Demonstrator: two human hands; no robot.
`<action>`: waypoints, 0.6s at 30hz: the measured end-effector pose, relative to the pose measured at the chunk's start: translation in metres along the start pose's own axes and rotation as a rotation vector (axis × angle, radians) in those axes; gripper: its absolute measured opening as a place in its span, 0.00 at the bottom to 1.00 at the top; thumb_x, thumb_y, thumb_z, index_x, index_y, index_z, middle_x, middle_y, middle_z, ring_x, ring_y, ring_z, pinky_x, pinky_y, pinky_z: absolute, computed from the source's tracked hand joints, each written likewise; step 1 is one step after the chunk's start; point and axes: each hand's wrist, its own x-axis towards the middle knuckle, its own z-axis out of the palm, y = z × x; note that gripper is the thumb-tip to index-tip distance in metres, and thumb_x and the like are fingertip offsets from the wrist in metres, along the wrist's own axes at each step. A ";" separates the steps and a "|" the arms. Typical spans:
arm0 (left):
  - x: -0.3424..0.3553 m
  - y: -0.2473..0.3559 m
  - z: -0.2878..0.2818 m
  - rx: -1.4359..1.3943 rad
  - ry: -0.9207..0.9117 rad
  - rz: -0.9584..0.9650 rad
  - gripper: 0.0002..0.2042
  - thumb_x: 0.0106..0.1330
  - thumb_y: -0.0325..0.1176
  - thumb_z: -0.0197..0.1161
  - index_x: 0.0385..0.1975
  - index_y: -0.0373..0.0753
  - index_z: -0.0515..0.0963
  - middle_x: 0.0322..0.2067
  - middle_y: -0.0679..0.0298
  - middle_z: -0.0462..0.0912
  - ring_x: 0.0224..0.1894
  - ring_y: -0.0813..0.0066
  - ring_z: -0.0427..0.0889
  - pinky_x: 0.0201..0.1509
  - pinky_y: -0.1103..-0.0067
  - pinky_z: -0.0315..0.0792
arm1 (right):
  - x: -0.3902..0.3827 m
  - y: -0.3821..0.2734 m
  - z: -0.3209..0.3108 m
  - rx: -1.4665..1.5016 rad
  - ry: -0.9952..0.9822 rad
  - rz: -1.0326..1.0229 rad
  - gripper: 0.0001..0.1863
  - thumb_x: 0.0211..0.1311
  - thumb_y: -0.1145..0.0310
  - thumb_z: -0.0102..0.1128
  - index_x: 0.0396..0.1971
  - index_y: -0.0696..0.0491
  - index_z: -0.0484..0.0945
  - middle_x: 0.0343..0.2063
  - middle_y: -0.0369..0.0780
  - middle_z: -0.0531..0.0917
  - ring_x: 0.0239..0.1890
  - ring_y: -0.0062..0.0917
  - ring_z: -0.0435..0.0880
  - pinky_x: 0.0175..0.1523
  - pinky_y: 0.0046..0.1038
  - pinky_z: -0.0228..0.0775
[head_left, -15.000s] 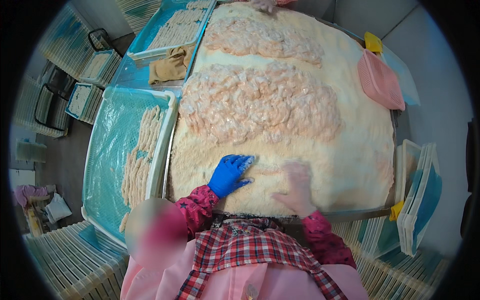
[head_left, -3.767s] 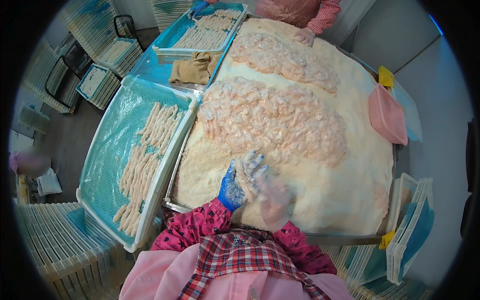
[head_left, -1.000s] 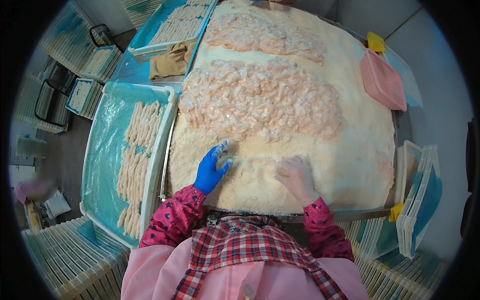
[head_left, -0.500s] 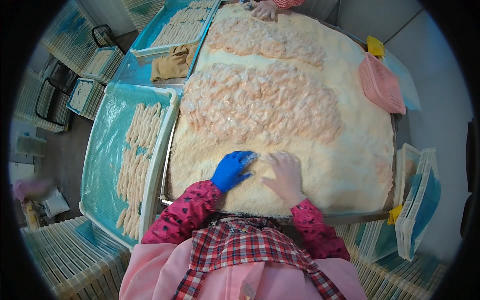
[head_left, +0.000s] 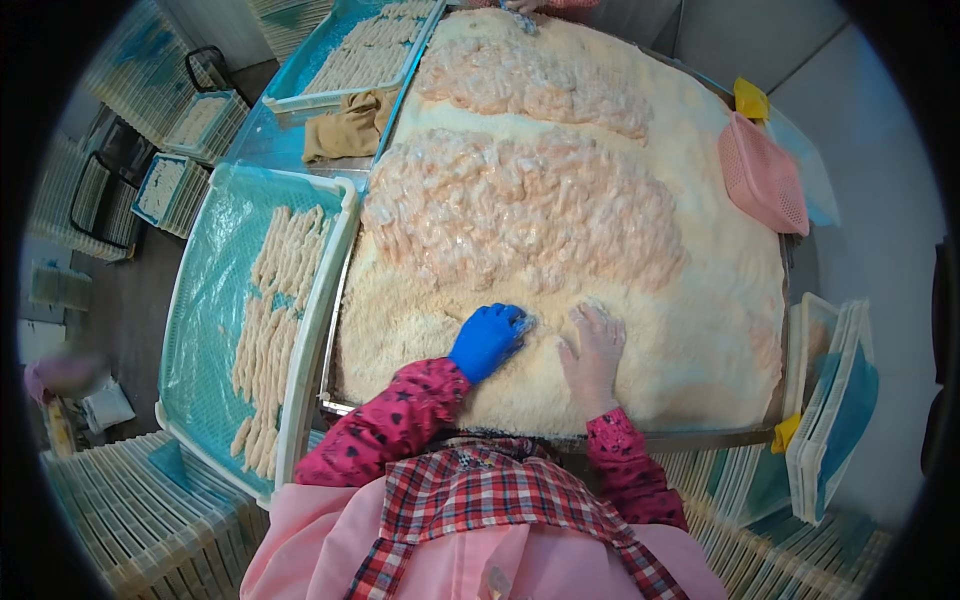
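From here I see the counter (head_left: 700, 330) buried in breadcrumbs, a big heap of pale shrimp (head_left: 520, 205) at twelve o'clock of the hands. The lined tray (head_left: 310, 330) of coated pieces sits at nine o'clock, its rim tight against the counter edge; crumbs could spill there. Open room lies toward three o'clock. My left hand (head_left: 487, 340), blue-gloved, curls onto a piece in the crumbs (head_left: 521, 320); a careless press might break it. My right hand (head_left: 593, 345) lies flat, released.

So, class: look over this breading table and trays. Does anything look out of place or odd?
One thing: a crumpled brown cloth lies bunched on the plastic sheet between the two blue trays, among the food. Also, the left hand wears a blue glove, the right hand a pale one.
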 end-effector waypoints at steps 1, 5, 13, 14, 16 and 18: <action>0.004 0.003 0.005 -0.264 0.056 -0.153 0.19 0.57 0.39 0.61 0.49 0.43 0.72 0.48 0.60 0.75 0.47 0.58 0.74 0.50 0.71 0.69 | 0.003 -0.004 -0.003 0.013 -0.021 -0.005 0.24 0.48 0.67 0.61 0.49 0.49 0.72 0.52 0.41 0.71 0.60 0.35 0.63 0.65 0.46 0.44; -0.002 -0.002 0.003 -1.583 0.133 -0.582 0.17 0.63 0.40 0.58 0.49 0.39 0.72 0.46 0.60 0.77 0.46 0.60 0.76 0.49 0.72 0.71 | 0.010 0.006 -0.005 0.167 0.103 0.057 0.26 0.52 0.67 0.56 0.55 0.50 0.68 0.58 0.43 0.66 0.63 0.38 0.59 0.66 0.48 0.41; -0.023 0.061 -0.056 -1.937 0.189 -0.800 0.26 0.71 0.44 0.40 0.66 0.41 0.49 0.64 0.60 0.54 0.64 0.69 0.57 0.67 0.73 0.53 | 0.028 -0.080 0.026 0.162 0.096 -0.127 0.27 0.67 0.53 0.34 0.64 0.46 0.58 0.65 0.43 0.56 0.69 0.36 0.47 0.70 0.43 0.27; -0.020 0.063 -0.063 -2.106 0.183 -0.976 0.27 0.72 0.45 0.37 0.67 0.42 0.45 0.67 0.61 0.50 0.67 0.70 0.53 0.69 0.74 0.49 | 0.029 -0.081 0.026 0.311 0.081 -0.159 0.27 0.68 0.52 0.32 0.64 0.45 0.57 0.66 0.43 0.55 0.69 0.37 0.47 0.70 0.43 0.26; -0.023 0.052 -0.023 -1.710 0.535 -0.291 0.28 0.72 0.46 0.36 0.67 0.39 0.46 0.67 0.58 0.46 0.67 0.70 0.51 0.69 0.73 0.48 | 0.032 -0.089 0.020 0.615 0.039 -0.239 0.28 0.69 0.49 0.28 0.65 0.45 0.54 0.66 0.42 0.54 0.69 0.37 0.46 0.70 0.42 0.25; 0.033 0.093 -0.007 -1.462 1.388 0.163 0.28 0.72 0.47 0.37 0.67 0.38 0.47 0.68 0.57 0.45 0.68 0.69 0.50 0.69 0.72 0.48 | 0.031 -0.098 0.007 0.746 -0.089 -0.275 0.32 0.66 0.47 0.36 0.64 0.51 0.56 0.64 0.46 0.58 0.67 0.38 0.52 0.69 0.41 0.35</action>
